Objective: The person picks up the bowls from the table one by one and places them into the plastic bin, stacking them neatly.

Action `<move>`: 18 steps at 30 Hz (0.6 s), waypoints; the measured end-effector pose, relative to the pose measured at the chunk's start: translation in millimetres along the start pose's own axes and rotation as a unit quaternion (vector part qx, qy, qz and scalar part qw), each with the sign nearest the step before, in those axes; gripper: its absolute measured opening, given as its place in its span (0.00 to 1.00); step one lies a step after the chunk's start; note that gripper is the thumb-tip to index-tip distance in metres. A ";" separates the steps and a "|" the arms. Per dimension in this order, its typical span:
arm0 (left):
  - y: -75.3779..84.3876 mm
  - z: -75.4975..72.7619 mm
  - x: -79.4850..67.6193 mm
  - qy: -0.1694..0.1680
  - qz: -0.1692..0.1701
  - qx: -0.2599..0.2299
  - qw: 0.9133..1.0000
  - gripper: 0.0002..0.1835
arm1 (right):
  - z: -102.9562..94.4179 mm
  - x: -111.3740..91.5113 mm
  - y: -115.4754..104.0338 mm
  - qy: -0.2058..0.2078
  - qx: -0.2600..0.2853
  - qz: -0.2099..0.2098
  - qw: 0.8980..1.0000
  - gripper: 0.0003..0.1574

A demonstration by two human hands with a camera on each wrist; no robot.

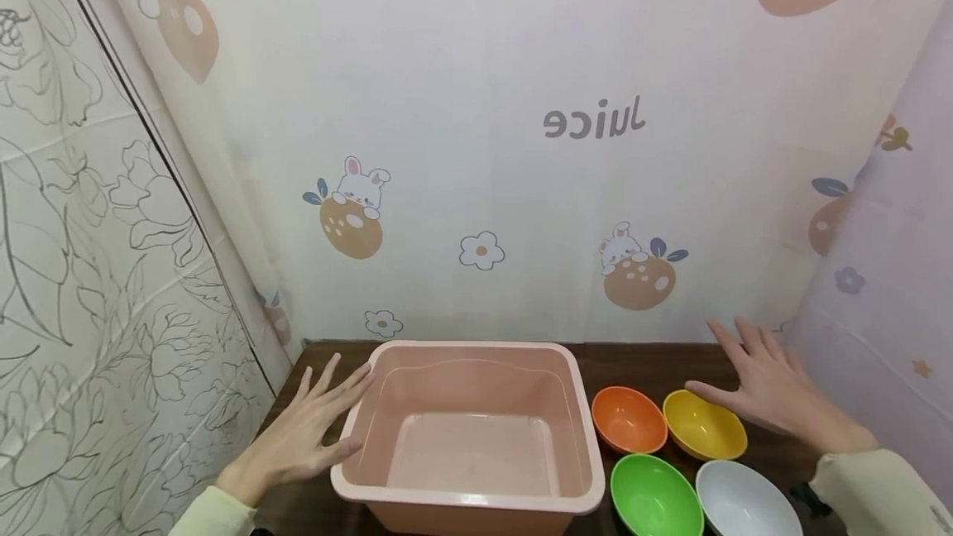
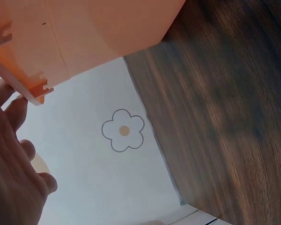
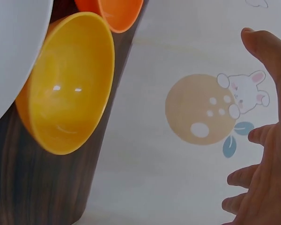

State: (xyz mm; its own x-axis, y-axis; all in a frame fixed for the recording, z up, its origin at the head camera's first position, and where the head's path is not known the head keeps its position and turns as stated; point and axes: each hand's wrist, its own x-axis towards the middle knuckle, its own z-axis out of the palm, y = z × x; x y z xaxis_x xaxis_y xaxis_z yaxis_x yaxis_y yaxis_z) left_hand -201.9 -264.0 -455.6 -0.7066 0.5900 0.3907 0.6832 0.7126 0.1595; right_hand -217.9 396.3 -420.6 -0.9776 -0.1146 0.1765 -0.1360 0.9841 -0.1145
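A pink plastic basin [image 1: 476, 496] stands on the dark wooden table, with nothing inside it. My left hand [image 1: 301, 428] is at its left rim, fingers spread and straight, fingertips right at the edge; the left wrist view shows those fingers [image 2: 16, 112] by the basin's rim. To the right of the basin sit an orange bowl [image 1: 629, 420], a yellow bowl [image 1: 705, 426], a green bowl [image 1: 656, 496] and a white bowl [image 1: 748, 500]. Over the yellow bowl's right side hovers my right hand [image 1: 774, 391], fingers spread, holding nothing.
Behind the table [image 1: 298, 395] hangs a pale printed curtain [image 1: 476, 147] with fruit and rabbits. A flower-patterned sheet [image 1: 112, 271] closes off the left side, and a lilac-tinted one [image 1: 886, 313] the right. The bowls stand close together beside the basin.
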 end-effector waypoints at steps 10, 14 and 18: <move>-1.6 1.0 -0.5 0.003 -0.001 0.004 1.000 0.43 | -3.8 8.4 -10.4 -0.002 0.007 -0.024 1.000 0.72; -2.1 0.1 0.3 0.002 -0.003 0.007 1.000 0.43 | -1.2 11.1 -15.1 0.002 0.007 -0.029 1.000 0.73; -2.0 -0.5 0.4 0.003 -0.005 0.006 1.000 0.43 | 3.5 12.7 -19.6 0.000 0.012 -0.035 0.999 0.72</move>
State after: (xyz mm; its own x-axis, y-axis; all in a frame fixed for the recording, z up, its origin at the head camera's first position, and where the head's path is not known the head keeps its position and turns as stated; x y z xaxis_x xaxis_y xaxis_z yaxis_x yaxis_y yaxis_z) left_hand -203.4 -265.4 -455.4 -0.7116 0.5811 0.3949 0.6743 0.7228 0.1514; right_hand -228.2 375.1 -419.5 -0.9654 -0.1831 0.1858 -0.2080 0.9702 -0.1245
